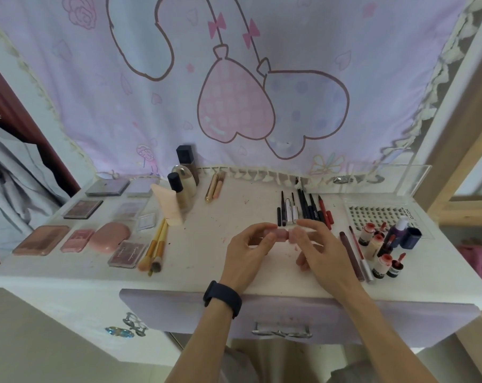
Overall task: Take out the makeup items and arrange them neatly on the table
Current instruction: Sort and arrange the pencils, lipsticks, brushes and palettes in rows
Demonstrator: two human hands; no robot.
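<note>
A small pink item (280, 234) is held in a two-handed grip, pinched at one end by the fingertips of the left hand (248, 246), which has a black band at the wrist, and at the other by those of the right hand (321, 244), over the middle of the desk (206, 261). Whether it touches the surface cannot be told. Nearest on the right, small red-capped bottles (380, 261) are grouped; on the left, brushes (155, 250) lie beside rows of palettes (42, 240). Beyond the hands, dark pencils (303, 207) are lined up. Farther back, tall bottles (183, 183) stand before a printed curtain (234, 78).
</note>
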